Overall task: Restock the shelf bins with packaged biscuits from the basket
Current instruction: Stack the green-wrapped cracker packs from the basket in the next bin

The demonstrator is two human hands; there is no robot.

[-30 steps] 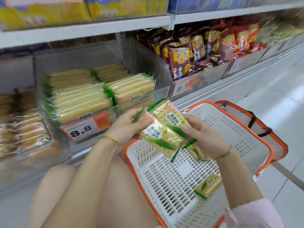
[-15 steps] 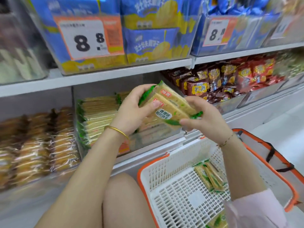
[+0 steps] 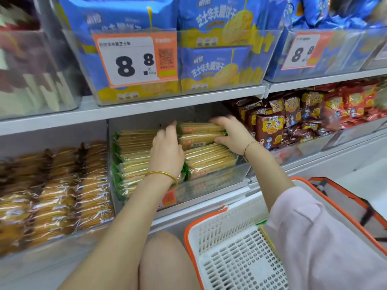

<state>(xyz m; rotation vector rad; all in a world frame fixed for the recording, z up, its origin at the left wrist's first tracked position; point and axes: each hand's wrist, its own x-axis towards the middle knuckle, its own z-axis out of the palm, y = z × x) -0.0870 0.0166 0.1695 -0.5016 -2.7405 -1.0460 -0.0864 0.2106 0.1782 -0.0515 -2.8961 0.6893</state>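
Observation:
Two yellow biscuit packs with green ends [image 3: 200, 133] lie stacked on top of the right-hand pile inside the clear shelf bin [image 3: 209, 188]. My left hand [image 3: 167, 151] holds their left ends, fingers reaching into the bin. At their right ends my right hand [image 3: 232, 135] grips them, thumb below and fingers over the top. More packs of the same kind [image 3: 134, 151] fill the bin's left side. The white basket with an orange rim [image 3: 234, 256] sits low at the right; my pink sleeve hides most of its inside.
Blue and yellow biscuit bags [image 3: 211, 65] fill the bin on the shelf above, close over my hands. Brown and red snack packs [image 3: 270, 126] sit in the bin to the right, golden wrapped biscuits [image 3: 54, 195] to the left. My knee [image 3: 163, 260] is below.
Both hands carried the two packs from above the basket up and forward into the bin, setting them on the right-hand pile. The view tilted up toward the shelves.

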